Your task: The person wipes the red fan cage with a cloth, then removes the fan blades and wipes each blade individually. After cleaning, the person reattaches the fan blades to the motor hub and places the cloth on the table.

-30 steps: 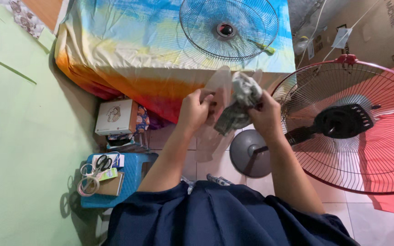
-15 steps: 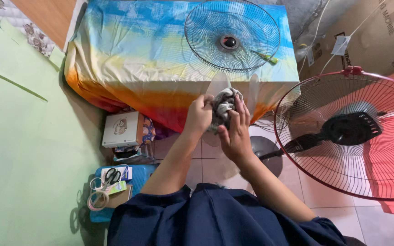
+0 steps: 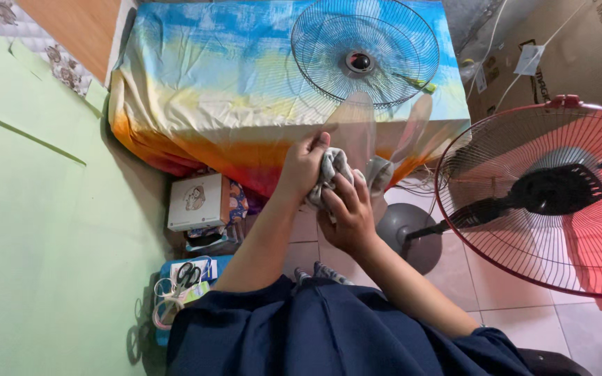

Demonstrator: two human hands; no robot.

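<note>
Beyond your fingers lies the bed with a blue fan grille on it; the red fan stand is off to their right. The clear fan blade now rises higher above them than a second ago. Your left hand pinches its edge, while your right hand, lower than before, presses the grey rag against the blade with fingers curled.

Rag was mostly buried between the left hand and right hand. Clear fan blade was blurred, its hub hidden behind the rag. Red fan guard was cut off at the right edge. Scissors were partly hidden by the person's dark shirt.
</note>
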